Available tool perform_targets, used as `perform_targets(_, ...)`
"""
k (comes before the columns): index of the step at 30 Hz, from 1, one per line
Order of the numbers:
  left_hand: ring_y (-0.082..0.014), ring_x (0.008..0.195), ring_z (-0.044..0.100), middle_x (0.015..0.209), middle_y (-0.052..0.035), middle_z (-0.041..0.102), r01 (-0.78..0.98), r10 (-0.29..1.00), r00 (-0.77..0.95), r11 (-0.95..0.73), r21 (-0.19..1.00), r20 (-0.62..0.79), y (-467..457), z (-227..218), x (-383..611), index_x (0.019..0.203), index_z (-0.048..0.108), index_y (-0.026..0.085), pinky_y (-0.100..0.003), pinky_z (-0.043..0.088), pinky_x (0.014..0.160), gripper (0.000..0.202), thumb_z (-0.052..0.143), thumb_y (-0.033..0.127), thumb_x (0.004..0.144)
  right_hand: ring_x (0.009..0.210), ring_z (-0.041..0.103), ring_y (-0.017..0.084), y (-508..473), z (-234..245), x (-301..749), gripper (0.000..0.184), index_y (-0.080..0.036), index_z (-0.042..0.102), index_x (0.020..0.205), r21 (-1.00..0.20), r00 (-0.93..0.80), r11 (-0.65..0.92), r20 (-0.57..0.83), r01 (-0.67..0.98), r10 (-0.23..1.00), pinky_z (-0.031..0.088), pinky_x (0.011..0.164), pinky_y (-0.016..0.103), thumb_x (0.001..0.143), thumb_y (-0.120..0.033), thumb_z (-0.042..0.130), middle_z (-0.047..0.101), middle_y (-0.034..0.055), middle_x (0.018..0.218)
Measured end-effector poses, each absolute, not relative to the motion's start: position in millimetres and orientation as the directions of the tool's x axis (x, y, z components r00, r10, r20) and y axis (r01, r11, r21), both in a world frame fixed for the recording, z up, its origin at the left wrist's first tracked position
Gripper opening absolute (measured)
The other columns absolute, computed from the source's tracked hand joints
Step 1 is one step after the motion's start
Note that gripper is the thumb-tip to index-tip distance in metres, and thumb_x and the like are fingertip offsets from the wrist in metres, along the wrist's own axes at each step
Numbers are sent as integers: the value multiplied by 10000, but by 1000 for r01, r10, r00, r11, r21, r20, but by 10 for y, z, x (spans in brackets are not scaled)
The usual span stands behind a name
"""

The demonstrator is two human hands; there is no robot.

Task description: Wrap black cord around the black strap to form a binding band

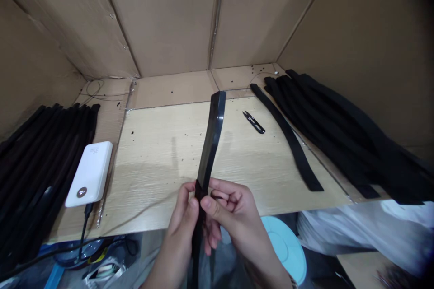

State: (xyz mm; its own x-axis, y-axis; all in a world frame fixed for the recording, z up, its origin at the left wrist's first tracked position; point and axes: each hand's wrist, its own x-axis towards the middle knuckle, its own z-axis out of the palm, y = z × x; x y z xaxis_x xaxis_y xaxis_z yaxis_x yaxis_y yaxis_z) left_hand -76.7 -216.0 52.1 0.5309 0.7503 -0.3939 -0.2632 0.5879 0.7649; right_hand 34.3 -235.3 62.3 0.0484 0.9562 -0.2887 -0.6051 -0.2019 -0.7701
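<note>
Left hand [179,226] and right hand [237,216] both pinch the black strap [210,144], fingers closed on it, long axis near upright, top end tilted over the tabletop [152,180], tail hanging below the hands.

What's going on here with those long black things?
A person is holding a long, flat black strap upright in their left hand and right hand. Black-handled thread snips and a single black strap lie on a pale wood-grain board. A pile of black straps lies to the right, another to the left, beside a white power bank.
</note>
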Motion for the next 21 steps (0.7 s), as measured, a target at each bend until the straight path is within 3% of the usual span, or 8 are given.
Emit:
perform_targets(4,-85,525,509,759,-2,625,-105,846,443,379,920,-298,-2177,563,-820,1099,409,212,-169,383,453,546,599,640,820,350,487,104,-2317,716,285,562,-95,641,1027,-774,148,-218,-371,-594,917,481,330,225,565,-281,901,511,-60,493)
perform_targets(9,-80,616,493,774,1,585,78,888,380,250,965,-261,-2126,563,-912,1055,522,181,-172,417,560,349,539,504,922,495,580,104,-2313,746,310,330,-89,678,930,-825,90,-174,-262,-538,961,537,497,210,711,-293,817,576,0,599)
perform_targets(13,-96,588,496,679,8,559,54,885,391,251,966,-252,-2110,589,-901,1019,570,170,-196,411,561,366,465,514,952,488,595,118,-2343,704,328,290,-132,650,986,-840,127,-124,-223,-529,967,544,495,242,802,-335,743,598,-2,601)
perform_targets(18,-103,559,513,684,-14,579,-20,882,403,277,961,-246,-2126,610,-893,896,580,159,-209,411,523,394,448,525,954,474,587,127,-2357,748,308,265,-120,574,749,-863,152,-111,-211,-493,966,540,460,257,836,-333,705,575,10,590)
perform_targets(21,-113,565,525,678,-29,592,-26,863,438,291,956,-251,-2135,611,-905,860,585,151,-218,427,536,430,390,515,977,433,566,124,-2359,789,289,286,-123,559,767,-872,171,-140,-245,-469,954,516,424,245,839,-362,701,543,-7,553)
